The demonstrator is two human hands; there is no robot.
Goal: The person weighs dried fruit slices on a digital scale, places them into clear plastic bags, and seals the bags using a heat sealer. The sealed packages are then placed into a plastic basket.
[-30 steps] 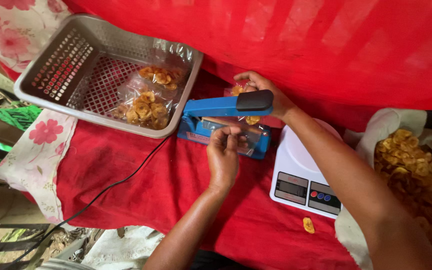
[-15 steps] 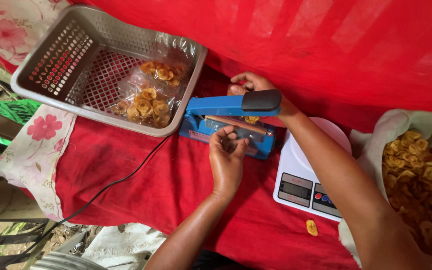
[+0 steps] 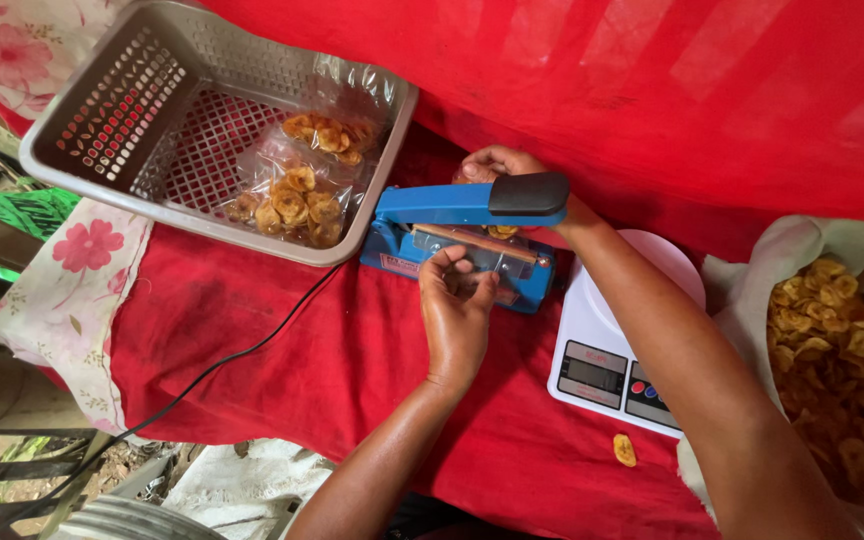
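Fingertips of left hand pinch the clear bag edge flat on the blue sealer mid-frame; right hand steadies the bag behind.

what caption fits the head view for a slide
Two hands, left and right, hold a clear bag at a blue heat sealer, beside a grey basket of bagged chips.

two hands, one blue sealer, one basket, one scale, one loose chip (bagged chips uncountable)
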